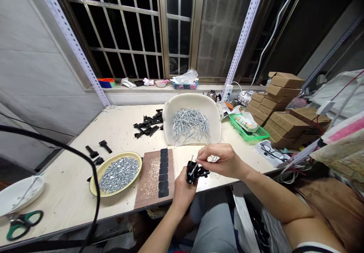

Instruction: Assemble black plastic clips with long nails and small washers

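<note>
My left hand (pixel 182 188) grips a small black plastic part (pixel 195 172) just above the table's front edge. My right hand (pixel 220 160) pinches a thin metal pin (pixel 194 167) whose tip meets the black part. More pins may be tucked in that hand, but I cannot tell. Right behind my hands, a white plastic scoop tray (pixel 176 112) holds a heap of metal pins (pixel 191 124). A brown board (pixel 150 177) to the left carries a row of black parts (pixel 163 172).
A yellow dish (pixel 96 184) of small silver pieces sits left of the board. Loose black parts (pixel 148 126) lie at the back. Green-handled scissors (pixel 21 222) and a white plate (pixel 11 194) are far left. A green basket (pixel 257 136) and cardboard boxes (pixel 280 105) crowd the right.
</note>
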Available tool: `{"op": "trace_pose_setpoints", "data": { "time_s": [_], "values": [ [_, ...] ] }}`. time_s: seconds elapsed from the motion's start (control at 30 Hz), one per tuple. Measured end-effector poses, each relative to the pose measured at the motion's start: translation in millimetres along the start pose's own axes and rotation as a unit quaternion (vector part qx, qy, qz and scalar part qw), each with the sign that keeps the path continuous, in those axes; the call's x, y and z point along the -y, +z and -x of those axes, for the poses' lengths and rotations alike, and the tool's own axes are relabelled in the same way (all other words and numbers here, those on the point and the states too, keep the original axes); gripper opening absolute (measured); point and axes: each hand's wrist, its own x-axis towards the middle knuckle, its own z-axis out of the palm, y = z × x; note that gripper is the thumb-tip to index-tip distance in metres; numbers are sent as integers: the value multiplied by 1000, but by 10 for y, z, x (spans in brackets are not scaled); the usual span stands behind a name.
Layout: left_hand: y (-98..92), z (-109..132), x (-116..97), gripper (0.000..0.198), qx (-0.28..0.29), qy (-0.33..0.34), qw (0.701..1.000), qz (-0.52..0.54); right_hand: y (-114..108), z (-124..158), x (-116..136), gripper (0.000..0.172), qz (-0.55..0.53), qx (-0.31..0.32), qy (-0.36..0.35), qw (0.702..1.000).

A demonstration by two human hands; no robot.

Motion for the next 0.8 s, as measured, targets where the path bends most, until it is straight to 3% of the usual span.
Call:
{"op": "trace_pose_setpoints", "data": {
  "time_s": [0.23, 0.3, 0.4, 0.5, 0.57, 0.7, 0.8],
  "values": [
    [-3, -41, -5, 25, -14, 12, 1000, 2, 178, 56, -55, 5, 30, 105, -18, 994],
    [-38, -78, -28, 27, -8, -11, 999, 31, 136, 62, -44, 19, 32, 109, -14, 993],
    [-125, -160, -51, 35, -11, -77, 989, 123, -37, 85, -92, 36, 21, 12, 37, 999],
    [-208, -257, -52, 41, -41, -124, 970, 204, -165, 151, -270, 23, -10, -92, 119, 989],
    [-247, -313, -57, 36, -31, -137, 964, 224, -146, 220, -432, 22, -33, -114, 179, 977],
    [-289, -381, -128, 33, -14, -146, 962, 228, 97, 373, -691, 31, -106, -31, 295, 949],
    [-300, -413, -202, 36, 5, -142, 960, 242, 306, 456, -768, 53, -188, 67, 310, 930]
  ]
}}
